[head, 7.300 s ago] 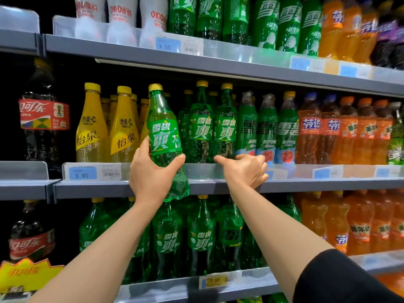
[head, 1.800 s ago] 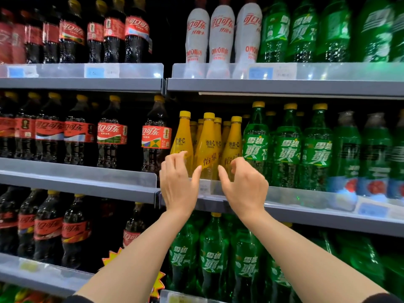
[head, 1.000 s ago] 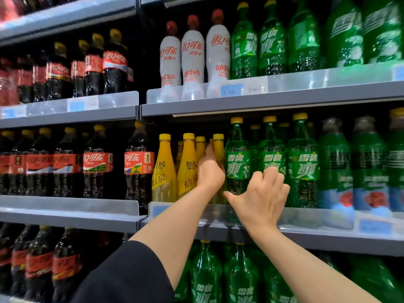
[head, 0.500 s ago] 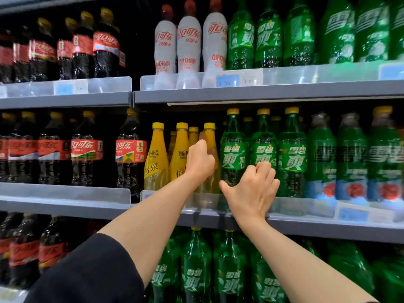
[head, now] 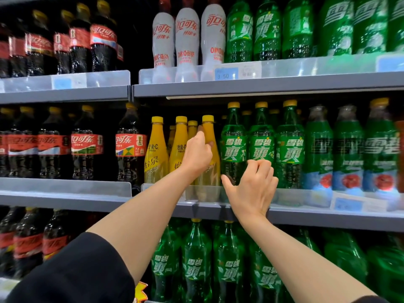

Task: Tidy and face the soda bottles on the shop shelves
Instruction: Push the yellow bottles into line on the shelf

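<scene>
On the middle shelf [head: 306, 217] stand three front yellow soda bottles. My left hand [head: 196, 155] grips the rightmost yellow bottle [head: 209, 132], whose label faces away from me. The two yellow bottles [head: 155, 154] to its left show their labels. My right hand [head: 253, 186] hovers with loosely curled fingers in front of the leftmost green Sprite bottle [head: 233, 145], holding nothing; whether it touches the shelf's clear front rail is unclear. More green Sprite bottles [head: 289, 147] line up to the right.
Dark cola bottles [head: 85, 145] fill the left bay. The top shelf [head: 251, 86] carries white cola bottles [head: 185, 38] and green bottles. Large green bottles [head: 196, 263] stand on the lower shelf. Price tags sit on the clear rails.
My left hand has reached in from the shelf front and taken hold of the rightmost yellow bottle. My right hand stays near the rail by the first Sprite bottle.
</scene>
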Demonstrator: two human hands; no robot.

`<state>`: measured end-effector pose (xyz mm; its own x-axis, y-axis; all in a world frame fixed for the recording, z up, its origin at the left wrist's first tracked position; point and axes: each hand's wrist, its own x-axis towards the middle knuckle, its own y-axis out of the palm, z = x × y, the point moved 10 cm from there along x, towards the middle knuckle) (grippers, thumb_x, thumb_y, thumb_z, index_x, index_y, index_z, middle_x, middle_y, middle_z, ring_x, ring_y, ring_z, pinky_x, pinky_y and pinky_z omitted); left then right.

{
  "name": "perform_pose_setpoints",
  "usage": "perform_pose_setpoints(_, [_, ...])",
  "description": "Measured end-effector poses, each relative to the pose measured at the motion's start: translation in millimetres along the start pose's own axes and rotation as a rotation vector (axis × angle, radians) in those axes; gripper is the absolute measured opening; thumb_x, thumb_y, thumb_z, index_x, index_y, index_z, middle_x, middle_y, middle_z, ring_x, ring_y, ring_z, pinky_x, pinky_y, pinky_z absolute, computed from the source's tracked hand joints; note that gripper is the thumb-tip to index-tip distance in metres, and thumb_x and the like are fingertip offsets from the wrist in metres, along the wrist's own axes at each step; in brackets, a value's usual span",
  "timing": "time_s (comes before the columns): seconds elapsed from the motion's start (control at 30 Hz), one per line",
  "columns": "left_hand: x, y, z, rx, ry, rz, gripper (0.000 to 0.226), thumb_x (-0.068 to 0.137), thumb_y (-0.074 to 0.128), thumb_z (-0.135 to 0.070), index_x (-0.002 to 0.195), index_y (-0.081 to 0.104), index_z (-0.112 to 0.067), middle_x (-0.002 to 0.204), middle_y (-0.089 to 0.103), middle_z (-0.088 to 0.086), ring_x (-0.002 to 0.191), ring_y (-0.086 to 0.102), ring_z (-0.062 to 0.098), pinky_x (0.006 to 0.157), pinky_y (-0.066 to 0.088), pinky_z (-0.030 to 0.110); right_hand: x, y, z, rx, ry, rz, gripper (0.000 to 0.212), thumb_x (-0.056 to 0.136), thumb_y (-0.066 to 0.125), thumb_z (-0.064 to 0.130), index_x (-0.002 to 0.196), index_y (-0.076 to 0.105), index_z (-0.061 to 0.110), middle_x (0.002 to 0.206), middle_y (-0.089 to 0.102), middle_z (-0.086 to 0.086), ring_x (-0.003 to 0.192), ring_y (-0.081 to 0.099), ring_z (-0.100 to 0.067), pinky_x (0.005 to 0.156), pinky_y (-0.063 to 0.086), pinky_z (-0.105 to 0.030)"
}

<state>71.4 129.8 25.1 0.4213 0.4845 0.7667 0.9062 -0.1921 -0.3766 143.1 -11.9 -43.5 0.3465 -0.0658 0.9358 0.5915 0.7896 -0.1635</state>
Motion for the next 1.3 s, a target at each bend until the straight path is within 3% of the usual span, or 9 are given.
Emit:
perform_pose_setpoints(0.13, [-4.5,-2.8,1.4,0.020,0.012,-0.077,0.009,0.101,0.047,-0.014,0.093,0.046,-0.010,0.088,0.054,0.005,0.078,0.053,0.020,0.066,0.043,0.028,-4.4,-2.9,-4.0,0.049,0.011,-0.017,0.064,0.063,0.080,0.052,0.098,0.059,0.003,0.096,0.055,-0.014,0.085,0.054,-0.032,0.069,0.044,-0.041])
perform_pose_setpoints(0.2, [-12.3,-4.6,2.8,0.036,0.032,-0.131,0.010,0.100,0.050,-0.014,0.105,0.053,-0.007,0.100,0.058,0.010,0.095,0.058,0.025,0.081,0.047,0.027,-7.2,-5.2,-6.4,0.066,0.007,-0.024,0.064,0.064,0.079,0.054,0.097,0.059,0.003,0.095,0.055,-0.013,0.084,0.053,-0.031,0.069,0.044,-0.041])
perform_pose_setpoints(0.33, [-46.4,-3.7,9.2,0.045,0.030,-0.220,0.065,0.092,0.064,-0.015,0.147,0.032,-0.004,0.145,0.045,0.011,0.135,0.041,0.022,0.099,0.021,0.013,-13.9,-9.0,-16.3,0.109,-0.018,-0.020,0.062,0.069,0.074,0.056,0.096,0.058,0.003,0.093,0.054,-0.011,0.084,0.052,-0.030,0.070,0.043,-0.041])
perform_pose_setpoints(0.5, [-60.6,4.1,13.6,0.146,0.005,-0.253,0.086,0.082,0.075,-0.019,0.151,0.024,-0.009,0.147,0.043,0.009,0.135,0.041,0.023,0.107,0.034,0.028,-16.0,-9.9,-19.2,0.127,-0.061,0.003,0.058,0.070,0.074,0.054,0.093,0.057,0.004,0.092,0.052,-0.011,0.082,0.051,-0.030,0.068,0.043,-0.040])
perform_pose_setpoints(0.7, [-65.2,-6.6,8.7,0.138,-0.041,-0.356,0.097,0.077,0.080,-0.017,0.152,0.018,-0.012,0.140,0.048,0.008,0.125,0.050,0.023,0.097,0.043,0.028,-18.3,-10.5,-19.1,0.135,-0.065,0.012,0.056,0.071,0.074,0.053,0.092,0.057,0.004,0.091,0.051,-0.010,0.081,0.050,-0.029,0.068,0.043,-0.039])
perform_pose_setpoints(0.9, [-71.8,-1.7,8.8,0.113,-0.001,-0.429,0.091,0.078,0.079,-0.016,0.150,0.023,-0.009,0.142,0.045,0.011,0.129,0.046,0.025,0.104,0.041,0.034,-17.6,-18.5,-24.0,0.244,-0.065,-0.034,0.052,0.074,0.076,0.046,0.095,0.057,0.003,0.093,0.051,-0.011,0.084,0.049,-0.027,0.070,0.044,-0.038])
perform_pose_setpoints(1.07, [-100.6,25.6,-15.3,0.201,0.243,-0.517,0.069,0.079,0.075,-0.031,0.135,0.043,-0.005,0.138,0.047,0.014,0.125,0.046,0.028,0.106,0.038,0.038,-4.5,-41.0,-81.6,0.139,0.182,-0.165,0.059,0.073,0.075,0.041,0.111,0.052,0.002,0.106,0.052,-0.014,0.098,0.048,-0.030,0.082,0.040,-0.042])
perform_pose_setpoints(1.17, [-112.5,55.3,-31.6,0.177,0.339,-0.461,0.057,0.079,0.075,-0.028,0.126,0.051,-0.008,0.129,0.051,0.013,0.118,0.047,0.027,0.102,0.041,0.039,0.8,-39.7,-115.9,0.032,0.350,-0.072,0.066,0.074,0.074,0.045,0.119,0.052,0.002,0.115,0.054,-0.016,0.106,0.051,-0.035,0.090,0.037,-0.046])
perform_pose_setpoints(1.3, [-122.9,86.9,-46.9,0.220,0.425,-0.370,0.040,0.077,0.078,-0.021,0.113,0.065,-0.010,0.116,0.058,0.011,0.109,0.053,0.028,0.094,0.048,0.045,4.8,-33.9,-124.3,-0.037,0.357,0.021,0.060,0.078,0.065,0.055,0.116,0.058,0.009,0.115,0.061,-0.010,0.111,0.050,-0.029,0.092,0.030,-0.043])
